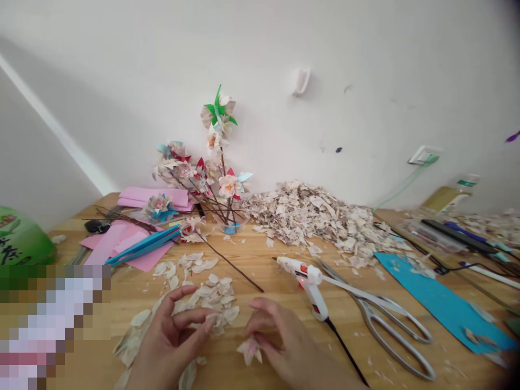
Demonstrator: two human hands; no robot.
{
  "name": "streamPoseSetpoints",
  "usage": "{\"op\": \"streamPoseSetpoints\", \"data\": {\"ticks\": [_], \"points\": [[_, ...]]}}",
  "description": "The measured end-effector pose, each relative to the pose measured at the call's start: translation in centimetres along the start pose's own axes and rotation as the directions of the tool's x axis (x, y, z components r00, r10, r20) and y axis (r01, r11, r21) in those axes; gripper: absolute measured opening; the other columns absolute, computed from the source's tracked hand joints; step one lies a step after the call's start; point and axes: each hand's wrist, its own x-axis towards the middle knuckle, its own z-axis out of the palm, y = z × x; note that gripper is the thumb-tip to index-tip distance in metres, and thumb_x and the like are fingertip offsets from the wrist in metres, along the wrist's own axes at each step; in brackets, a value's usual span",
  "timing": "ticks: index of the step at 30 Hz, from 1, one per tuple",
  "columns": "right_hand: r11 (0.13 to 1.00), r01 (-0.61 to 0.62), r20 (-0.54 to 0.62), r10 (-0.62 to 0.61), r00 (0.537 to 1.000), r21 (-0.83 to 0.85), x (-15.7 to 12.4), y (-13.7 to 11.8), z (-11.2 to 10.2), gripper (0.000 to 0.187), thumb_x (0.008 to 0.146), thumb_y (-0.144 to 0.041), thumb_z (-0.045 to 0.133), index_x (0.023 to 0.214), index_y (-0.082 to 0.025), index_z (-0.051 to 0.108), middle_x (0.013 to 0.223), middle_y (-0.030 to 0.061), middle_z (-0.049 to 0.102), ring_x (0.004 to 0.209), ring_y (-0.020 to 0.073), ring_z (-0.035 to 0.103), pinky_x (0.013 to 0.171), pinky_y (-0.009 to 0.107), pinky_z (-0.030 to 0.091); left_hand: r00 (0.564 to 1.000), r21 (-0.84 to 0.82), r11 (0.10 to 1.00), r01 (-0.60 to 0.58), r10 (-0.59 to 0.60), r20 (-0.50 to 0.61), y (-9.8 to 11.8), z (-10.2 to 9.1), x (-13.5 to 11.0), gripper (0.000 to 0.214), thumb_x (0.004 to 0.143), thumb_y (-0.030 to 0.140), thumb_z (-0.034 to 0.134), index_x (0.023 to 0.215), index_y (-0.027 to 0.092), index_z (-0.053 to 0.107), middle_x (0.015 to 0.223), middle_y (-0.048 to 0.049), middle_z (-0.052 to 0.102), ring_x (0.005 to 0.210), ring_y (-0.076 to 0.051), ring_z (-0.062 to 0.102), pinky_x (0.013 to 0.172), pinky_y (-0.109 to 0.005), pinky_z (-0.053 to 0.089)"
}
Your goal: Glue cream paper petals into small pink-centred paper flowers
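Observation:
My right hand (280, 338) pinches a small pale paper-like flower (249, 351) with a pink centre between thumb and fingers. To its left, my left hand (176, 330) has thumb and fingertips brought together over loose pale petals (217, 292); anything between those tips is too small to tell. More petals (140, 330) lie beside and under the left hand. A white hot glue gun (309, 276) with a lit red light lies on the table just beyond the right hand, its nozzle to the left.
Large metal scissors (377, 306) lie right of the glue gun, near a blue sheet (439, 298). A heap of dry petals (309, 216) rests against the wall. Flowered twigs (223, 162) stand at the back. Pink paper (154, 197) and a green bottle (24, 238) are left.

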Motion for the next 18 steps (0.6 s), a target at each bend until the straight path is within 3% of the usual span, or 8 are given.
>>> {"op": "streamPoseSetpoints", "data": {"ticks": [4,10,18], "points": [[0.996,-0.004,0.011,0.003,1.000,0.091,0.2,-0.2,0.3,0.046,0.073,-0.006,0.050,0.114,-0.027,0.045,0.083,-0.0004,0.072,0.087,0.0206,0.064,0.089,0.040,0.041,0.999,0.079,0.997,0.012,-0.015,0.041,0.1,0.2,-0.3,0.063,0.045,0.027,0.083,0.096,0.024,0.047,0.057,-0.0001,0.072,0.052,-0.015,0.062,0.053,-0.021,0.045],[0.870,-0.213,0.002,0.237,0.972,0.445,0.9,-0.9,1.0,0.043,0.066,-0.010,0.057,0.105,-0.023,0.045,0.075,0.0003,0.071,0.077,0.0190,0.066,0.075,0.034,0.049,0.998,0.113,0.994,0.006,-0.013,0.053,-0.3,0.9,-0.9,0.057,0.051,0.030,0.079,0.096,0.023,0.044,0.057,-0.0019,0.072,0.050,-0.016,0.062,0.047,-0.021,0.040],[0.781,-0.276,0.022,0.319,0.947,0.560,1.3,-1.5,1.3,0.044,0.063,-0.019,0.065,0.100,-0.023,0.043,0.072,0.0002,0.070,0.079,0.0203,0.066,0.076,0.035,0.049,0.995,0.087,0.994,0.067,-0.073,0.068,-1.2,1.8,-1.6,0.059,0.050,0.033,0.079,0.095,0.022,0.044,0.058,-0.0051,0.072,0.050,-0.020,0.064,0.045,-0.023,0.039]]}}
